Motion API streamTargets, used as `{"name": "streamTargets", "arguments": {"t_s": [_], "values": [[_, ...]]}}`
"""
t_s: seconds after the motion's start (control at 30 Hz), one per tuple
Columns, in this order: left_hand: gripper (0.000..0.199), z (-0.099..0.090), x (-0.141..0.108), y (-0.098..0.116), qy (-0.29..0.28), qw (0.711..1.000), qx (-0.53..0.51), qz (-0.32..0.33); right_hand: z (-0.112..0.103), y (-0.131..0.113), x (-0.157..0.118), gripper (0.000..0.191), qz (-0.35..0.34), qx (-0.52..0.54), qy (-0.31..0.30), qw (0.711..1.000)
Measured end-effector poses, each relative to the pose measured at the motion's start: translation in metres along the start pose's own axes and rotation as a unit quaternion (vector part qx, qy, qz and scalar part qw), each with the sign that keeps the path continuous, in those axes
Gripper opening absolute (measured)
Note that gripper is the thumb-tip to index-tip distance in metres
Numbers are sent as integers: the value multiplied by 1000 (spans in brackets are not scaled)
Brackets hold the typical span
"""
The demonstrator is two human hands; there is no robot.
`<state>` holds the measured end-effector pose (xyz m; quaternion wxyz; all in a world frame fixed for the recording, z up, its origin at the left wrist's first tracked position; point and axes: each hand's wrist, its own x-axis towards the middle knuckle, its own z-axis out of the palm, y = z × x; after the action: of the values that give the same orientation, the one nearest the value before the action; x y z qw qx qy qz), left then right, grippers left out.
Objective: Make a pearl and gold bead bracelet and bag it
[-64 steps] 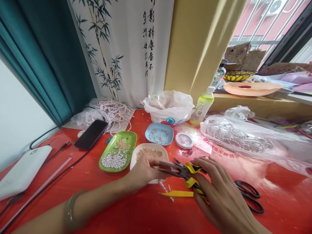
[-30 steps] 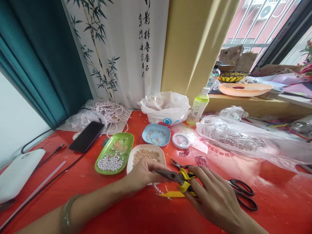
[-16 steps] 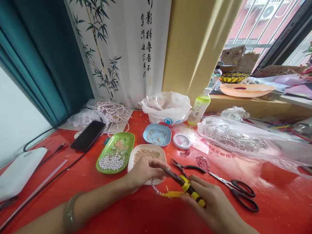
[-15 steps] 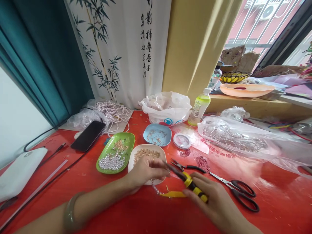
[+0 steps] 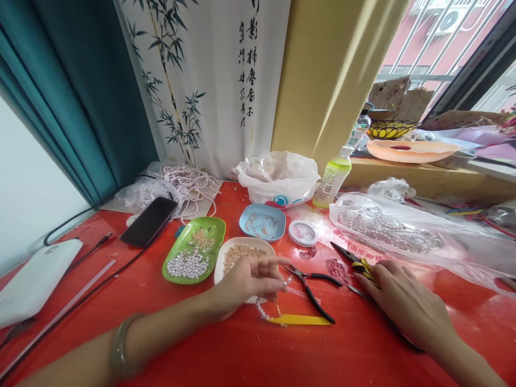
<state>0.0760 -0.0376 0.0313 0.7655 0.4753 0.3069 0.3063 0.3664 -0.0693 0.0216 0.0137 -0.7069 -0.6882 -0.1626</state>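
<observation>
My left hand (image 5: pixel 252 282) is closed in a pinch on a strand of pale beads (image 5: pixel 263 310), in front of the white tray of gold beads (image 5: pixel 242 255). The strand's lower part hangs down to a yellow strip (image 5: pixel 302 320) on the table. At the right, my right hand (image 5: pixel 407 295) grips yellow-and-black pliers (image 5: pixel 350 258), whose jaws point to the far left. Under that hand lie scissors (image 5: pixel 357 292), mostly hidden by it. Between my hands rest black-handled cutting pliers (image 5: pixel 308 279) with their handles spread.
A green tray (image 5: pixel 221 228) holds white and gold beads; a blue tray (image 5: pixel 282 215) holds small metal pieces. Behind are a plastic bag (image 5: pixel 278 185) and a drink bottle (image 5: pixel 332 180). A bag of beads (image 5: pixel 387 228) lies right, a phone (image 5: pixel 149 221) left.
My right hand has moved right with the yellow-and-black pliers, away from my left hand and down over the scissors. My left hand stays nearly in place, keeping the strand.
</observation>
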Motion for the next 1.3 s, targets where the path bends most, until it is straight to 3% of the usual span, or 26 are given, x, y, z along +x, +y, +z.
{"name": "streamTargets", "arguments": {"t_s": [0.1,0.17,0.23,0.3,0.37,0.43,0.53,0.67,0.73,0.9,1.3], "values": [[44,1,0,1,6,1000,-3,-5,-16,-15,1,31,-21,5,74,997],[41,1,0,2,11,1000,2,-7,-33,-34,1,27,-48,154,78,984],[36,1,1,2,17,1000,9,-3,-50,-57,1,20,-103,340,2,935],[32,1,0,2,23,1000,19,5,-64,-79,1,22,-117,469,-105,869],[28,2,-1,3,25,999,41,14,-73,-96,2,25,-133,529,-184,818],[24,1,-2,4,26,997,71,20,-75,-106,4,22,-152,559,-199,791],[19,0,-2,5,36,993,112,16,-68,-111,6,15,-160,558,-175,795],[15,0,-1,4,50,986,156,3,-53,-109,4,11,-154,498,-116,845],[16,0,-1,3,51,984,169,2,-48,-109,2,9,-158,481,-91,858],[19,3,-2,1,45,981,187,-23,-45,-111,0,11,-168,492,-68,851],[16,7,-4,-1,44,979,196,-32,-42,-112,-2,12,-156,497,-89,849]]}}
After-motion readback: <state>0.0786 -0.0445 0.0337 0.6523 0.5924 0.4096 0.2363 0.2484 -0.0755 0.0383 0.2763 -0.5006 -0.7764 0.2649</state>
